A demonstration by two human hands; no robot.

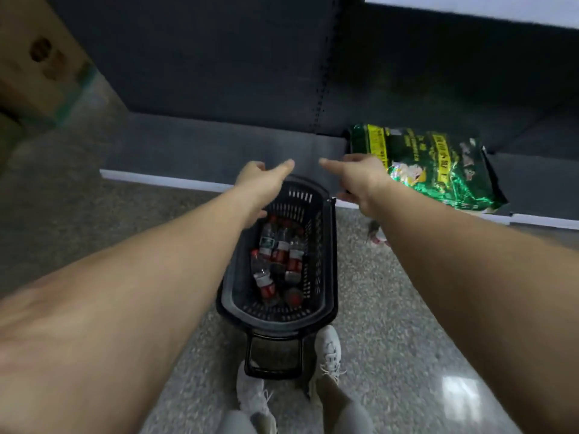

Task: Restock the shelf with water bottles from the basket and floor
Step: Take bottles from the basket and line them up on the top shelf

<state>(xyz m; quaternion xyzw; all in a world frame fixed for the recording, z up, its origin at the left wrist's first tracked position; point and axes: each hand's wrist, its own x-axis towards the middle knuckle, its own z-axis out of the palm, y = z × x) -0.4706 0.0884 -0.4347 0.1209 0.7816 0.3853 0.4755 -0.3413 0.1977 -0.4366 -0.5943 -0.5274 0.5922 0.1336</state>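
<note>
Left hand (pixel 260 180), right hand (pixel 357 177) relaxed, empty, above basket (pixel 326 277) on speckled floor (pixel 407 308); grey shelf (pixel 219 142).

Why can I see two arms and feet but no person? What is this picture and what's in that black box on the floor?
The camera sits on a person's head and looks forward and down, so you see what they see: their own two arms and their shoes. There is no robot, just bare hands. The left hand and the right hand both reach forward and hold nothing right now. The black box is a shopping basket standing on the speckled floor. Inside it lie several water bottles with red labels. Beyond the basket is a low dark shelf, where the bottles are meant to go. On the shelf to the right lies a shiny green bag. At the top left there is a blurry cardboard box.
</note>
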